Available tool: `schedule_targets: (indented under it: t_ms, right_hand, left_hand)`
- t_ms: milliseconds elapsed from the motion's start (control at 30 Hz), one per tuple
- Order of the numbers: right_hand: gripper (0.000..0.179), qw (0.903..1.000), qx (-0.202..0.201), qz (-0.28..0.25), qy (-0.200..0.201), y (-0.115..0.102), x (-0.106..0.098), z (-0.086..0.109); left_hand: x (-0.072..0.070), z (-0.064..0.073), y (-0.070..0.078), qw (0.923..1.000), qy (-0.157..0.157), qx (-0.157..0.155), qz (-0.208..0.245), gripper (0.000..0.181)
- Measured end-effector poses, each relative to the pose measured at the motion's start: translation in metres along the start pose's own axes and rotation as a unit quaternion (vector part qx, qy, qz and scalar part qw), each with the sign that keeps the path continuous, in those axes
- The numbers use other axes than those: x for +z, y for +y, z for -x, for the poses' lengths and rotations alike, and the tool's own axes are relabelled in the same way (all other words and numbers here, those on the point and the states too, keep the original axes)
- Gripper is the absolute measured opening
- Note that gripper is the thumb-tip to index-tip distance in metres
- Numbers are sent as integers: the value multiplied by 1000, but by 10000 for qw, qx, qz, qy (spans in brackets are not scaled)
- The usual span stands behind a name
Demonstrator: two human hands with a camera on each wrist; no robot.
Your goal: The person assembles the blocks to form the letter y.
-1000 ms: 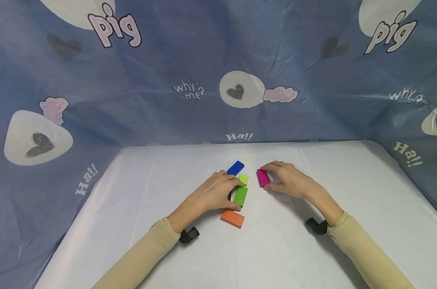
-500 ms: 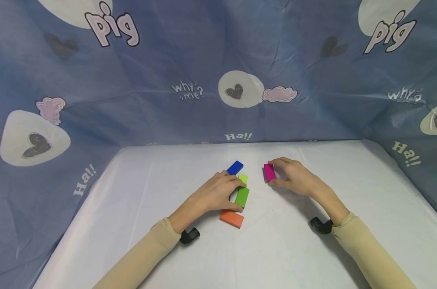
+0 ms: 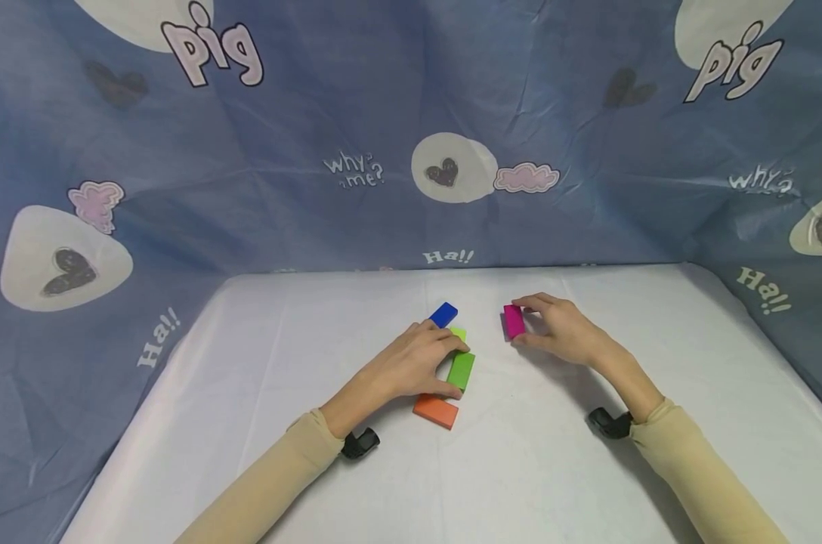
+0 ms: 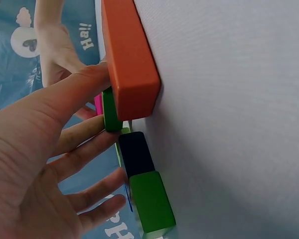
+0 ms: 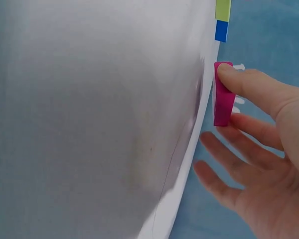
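Note:
My left hand (image 3: 421,363) pinches a green block (image 3: 461,372) by its two ends, thumb at the near end and a finger at the far end. Just behind it lies a lime block (image 3: 458,333), partly covered by that hand. An orange block (image 3: 436,412) is close by the left thumb, on the near side. To the right, my right hand (image 3: 560,329) grips a magenta block (image 3: 514,323) between thumb and fingertips. The right wrist view shows the thumb on one end of the magenta block (image 5: 224,102), with the other fingers spread below.
Beyond the left hand lies a blue block (image 3: 443,314). Under that hand, the left wrist view shows a dark block (image 4: 136,153) and another green block (image 4: 152,203), hidden from the head view. A white cloth (image 3: 520,468) covers the table, with a printed blue curtain (image 3: 384,227) behind.
My right hand has carried the magenta block to the right and slightly farther back. My left hand has shifted the green block a little to the right, away from the orange block.

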State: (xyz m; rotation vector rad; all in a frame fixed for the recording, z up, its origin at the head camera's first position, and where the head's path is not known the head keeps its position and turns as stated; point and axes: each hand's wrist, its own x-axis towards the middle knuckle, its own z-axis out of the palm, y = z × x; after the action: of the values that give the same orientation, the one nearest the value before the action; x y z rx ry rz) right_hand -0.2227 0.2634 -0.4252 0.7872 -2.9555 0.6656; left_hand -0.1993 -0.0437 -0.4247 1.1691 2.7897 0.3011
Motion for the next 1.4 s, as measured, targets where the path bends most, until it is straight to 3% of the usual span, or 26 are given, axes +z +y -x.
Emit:
schedule_targets:
  t_ms: [267,433,1200,1400]
  right_hand:
    - [62,9999,104,-116,23,5,-3,2]
    - [61,9999,91,-121,40,7,-4,3]
    - [60,9996,247,-112,79,14,-8,10]
    - [59,9995,271,-109,75,15,-8,11]
  left_hand:
    - [2,-4,1,10000,-17,58,64,67]
    - [5,-8,3,9998,137,126,58,67]
    - [2,-42,1,9986,431,240,197,69]
    - [1,-52,0,9970,296,337,629,69]
